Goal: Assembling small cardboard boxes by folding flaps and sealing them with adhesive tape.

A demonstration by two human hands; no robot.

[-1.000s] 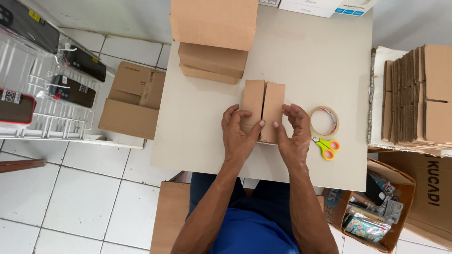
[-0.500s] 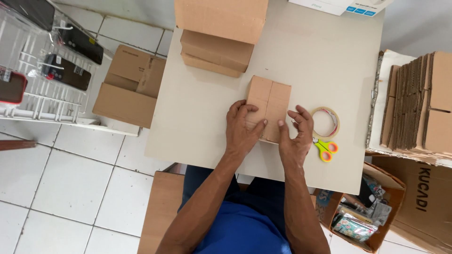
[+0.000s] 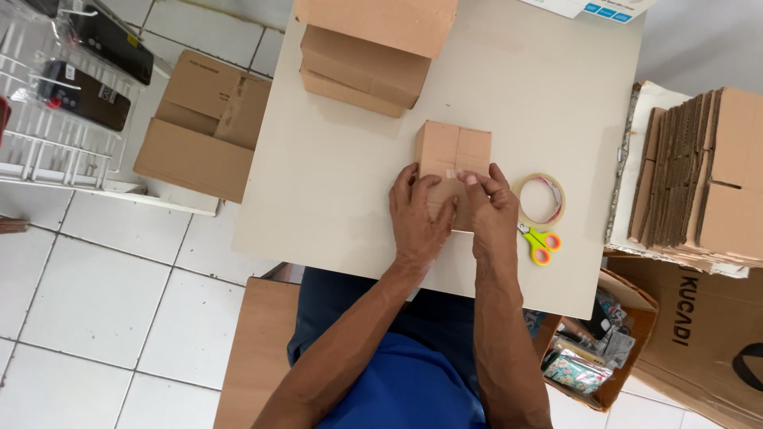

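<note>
Head camera looks straight down on a pale table where a person in a blue shirt sits. Both hands lie on a small brown cardboard box that stands near the middle of the table, a little toward the right side. The left hand is flat on the near left part of the box, with the fingers spread and pressing down on the top flaps; it does not close around anything. The right hand lies beside it on the near right part of the box, also pressing from above with bent fingers, and the two hands are almost touching each other. The flaps of the box are shut and the seam between them runs away from the person; a short piece of clear tape seems to sit on the seam just in front of the fingertips.

Just to the right of the right hand lies a roll of tape, flat on the table, and near it a pair of scissors with green and orange handles. At the far edge of the table stands a stack of closed cardboard boxes. On the right, beside the table, folded flat cartons stand packed on edge
</note>
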